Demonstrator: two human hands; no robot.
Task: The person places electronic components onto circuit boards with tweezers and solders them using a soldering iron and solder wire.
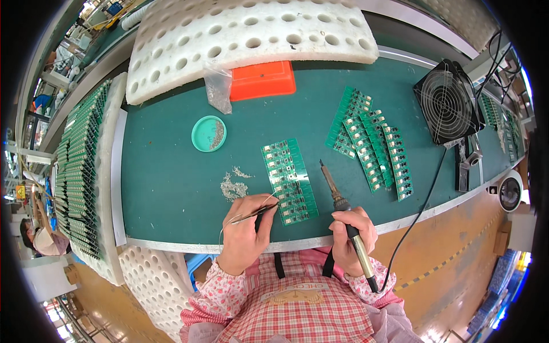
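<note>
Green circuit board panel (290, 182): flat on the green bench mat (171, 183), near its front edge, angled slightly. Tweezers (254, 215): tips at the panel's left edge. Soldering iron (343, 214): black handle, tip hovering by the panel's right edge.

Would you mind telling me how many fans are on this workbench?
2. A black square fan stands at the bench's far right; a small round fan sits nearer, at the right edge. Others may be hidden.
</note>
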